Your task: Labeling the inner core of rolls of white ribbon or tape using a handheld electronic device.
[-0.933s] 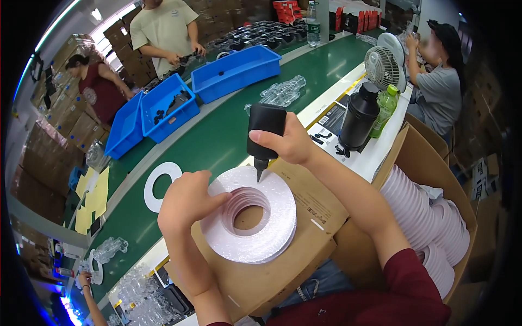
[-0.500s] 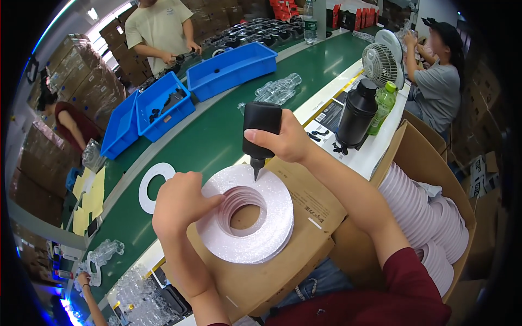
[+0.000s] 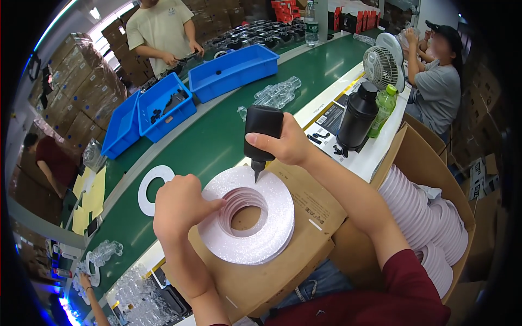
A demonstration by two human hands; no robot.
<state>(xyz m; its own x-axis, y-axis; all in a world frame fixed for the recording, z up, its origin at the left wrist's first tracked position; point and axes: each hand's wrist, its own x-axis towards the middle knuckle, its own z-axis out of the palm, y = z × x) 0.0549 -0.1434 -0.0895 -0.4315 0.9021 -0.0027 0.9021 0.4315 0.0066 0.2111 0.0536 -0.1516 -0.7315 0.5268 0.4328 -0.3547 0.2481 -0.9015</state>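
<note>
My right hand (image 3: 291, 142) is wrapped round a black squeeze bottle (image 3: 263, 121), tipped nozzle down. Its pointed tip is at the upper face of the top ring, between the hole and the far rim; whether it touches, I cannot tell. The glittery white flat rings (image 3: 247, 251) lie in a stack on a cardboard box (image 3: 312, 201) in front of me. My left hand (image 3: 179, 204) grips the stack's left side, thumb across the top ring toward the hole, the other fingers mostly hidden.
A single white ring (image 3: 148, 190) lies on the green conveyor (image 3: 217, 127). Blue bins (image 3: 234, 73) stand beyond. At right are a large black bottle (image 3: 357, 117), a green drink bottle (image 3: 383, 111), a fan (image 3: 380, 65) and a carton (image 3: 429, 165) with ring stacks. Co-workers sit and stand around.
My hands, the squeeze bottle and the ring stack hold almost the same place; the view has shifted slightly. At far left, a person in dark red has moved and leans differently.
</note>
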